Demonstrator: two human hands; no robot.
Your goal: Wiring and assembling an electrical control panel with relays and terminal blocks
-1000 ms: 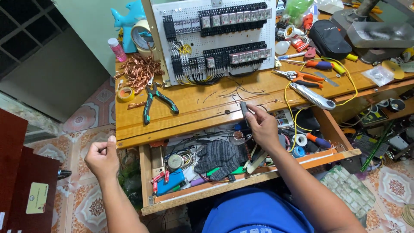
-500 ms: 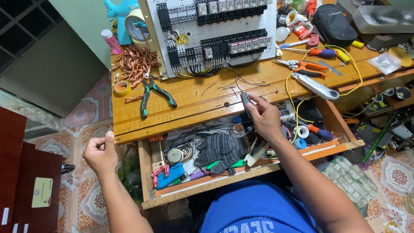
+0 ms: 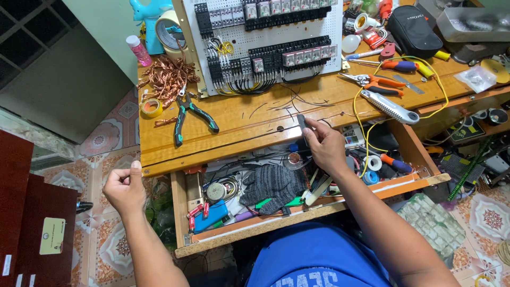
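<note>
A view from above of a person seated at a wooden work surface point(image 3: 255, 133) with an open, cluttered drawer point(image 3: 297, 218) below its front edge.

Far left, off the surface and over the tiled floor, the left hand point(image 3: 125, 187) is raised in a loose fist. Its fingers point(image 3: 118, 180) are curled in against the thumb as if pinching something very fine; whether they hold anything cannot be told.

Moving right along the surface: a tangle of bare copper wire point(image 3: 170, 77), a small roll of yellow tape point(image 3: 151, 108), and green-handled pliers point(image 3: 190, 112) lying with their handles splayed toward the person. Behind them stands a white perforated panel point(image 3: 265, 42) carrying rows of relays and terminal blocks with black wires.

At centre right, the right hand point(image 3: 326, 146) sits at the front edge of the surface, above the drawer. Its fingers point(image 3: 313, 127) are closed narrowly on a small dark rectangular piece point(image 3: 302, 123). The piece stands out above the fingertips with its long axis running nearly straight away from the person, its free end pointing toward the panel. The right hand already holds it; the left is well apart.

In the drawer, just left of that hand, lies a grey knitted glove point(image 3: 271, 183). Farther right on the surface are a silver utility knife point(image 3: 390, 106) and orange-handled cutters point(image 3: 380, 82).
</note>
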